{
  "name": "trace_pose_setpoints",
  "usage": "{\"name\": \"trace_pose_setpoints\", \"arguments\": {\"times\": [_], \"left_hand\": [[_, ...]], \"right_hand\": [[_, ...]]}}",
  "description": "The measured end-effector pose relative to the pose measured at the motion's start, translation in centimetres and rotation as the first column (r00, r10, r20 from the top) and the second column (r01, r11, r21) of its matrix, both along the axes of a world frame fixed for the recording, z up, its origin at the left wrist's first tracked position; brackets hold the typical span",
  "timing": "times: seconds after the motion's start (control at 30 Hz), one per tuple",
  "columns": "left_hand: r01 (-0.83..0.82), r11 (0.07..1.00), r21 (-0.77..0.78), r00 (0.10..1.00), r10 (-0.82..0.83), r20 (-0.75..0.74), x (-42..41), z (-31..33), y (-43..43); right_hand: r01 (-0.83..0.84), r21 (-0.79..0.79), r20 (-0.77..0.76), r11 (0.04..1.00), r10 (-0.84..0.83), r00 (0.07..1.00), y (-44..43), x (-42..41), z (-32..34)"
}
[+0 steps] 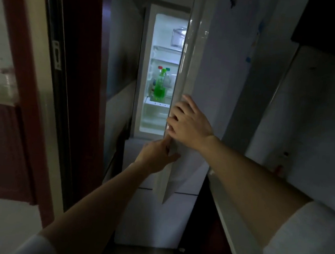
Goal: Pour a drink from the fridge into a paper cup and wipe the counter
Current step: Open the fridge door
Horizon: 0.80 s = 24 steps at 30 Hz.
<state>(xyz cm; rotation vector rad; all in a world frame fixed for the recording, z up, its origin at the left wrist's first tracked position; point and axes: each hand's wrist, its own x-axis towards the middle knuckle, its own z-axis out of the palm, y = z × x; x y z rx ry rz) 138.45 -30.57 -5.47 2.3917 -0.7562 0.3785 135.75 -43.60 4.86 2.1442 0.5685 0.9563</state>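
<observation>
Head view: the fridge door (185, 71) stands part open; the right hand (189, 122) curls its fingers round the door's edge; the left hand (157, 154), just below, pinches that edge between thumb and fingers, probably to swing it wider; the green bottle (160, 86) stands untouched on the lit shelf (156, 103) inside.

Fridge (149, 217) lit inside, door (190, 67) ajar; green bottle (159, 87) upright on shelf (158, 104), other bottles (168, 80) behind.
</observation>
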Motion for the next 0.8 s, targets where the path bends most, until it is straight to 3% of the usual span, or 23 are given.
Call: {"name": "trace_pose_setpoints", "arguments": {"times": [0.07,0.17,0.3,0.43,0.53,0.73,0.8], "left_hand": [[0.043,0.996,0.074,0.997,-0.038,-0.063,-0.4,0.8,-0.2],[0.032,0.978,0.206,0.999,-0.028,-0.022,-1.0,2.9,-0.4],[-0.060,0.998,0.037,0.997,0.062,-0.038,-2.4,5.3,-2.1],[0.094,0.996,-0.008,0.995,-0.094,-0.032,-4.4,6.7,-6.4],[0.113,0.993,-0.011,0.993,-0.114,-0.043,-5.9,6.9,-9.5],[0.127,0.970,0.209,0.991,-0.135,0.022,-8.3,6.9,-15.6],[0.120,0.968,0.218,0.991,-0.131,0.036,-8.8,7.1,-17.5]], "right_hand": [[-0.030,0.014,0.018,0.999,0.030,0.999,-1.2,-1.5,0.1],[-0.038,0.037,0.015,0.999,0.038,0.999,-3.3,-3.8,0.4],[-0.026,0.090,-0.037,0.996,0.030,0.999,-6.6,-6.6,0.7],[-0.009,0.120,-0.007,0.993,0.010,1.000,-9.8,-9.4,0.7],[0.065,0.096,0.013,0.993,-0.067,0.998,-11.8,-11.5,0.8],[0.194,0.079,0.001,0.978,-0.195,0.981,-16.4,-14.8,1.0],[0.245,0.079,-0.003,0.966,-0.245,0.969,-17.7,-16.2,1.4]]}}
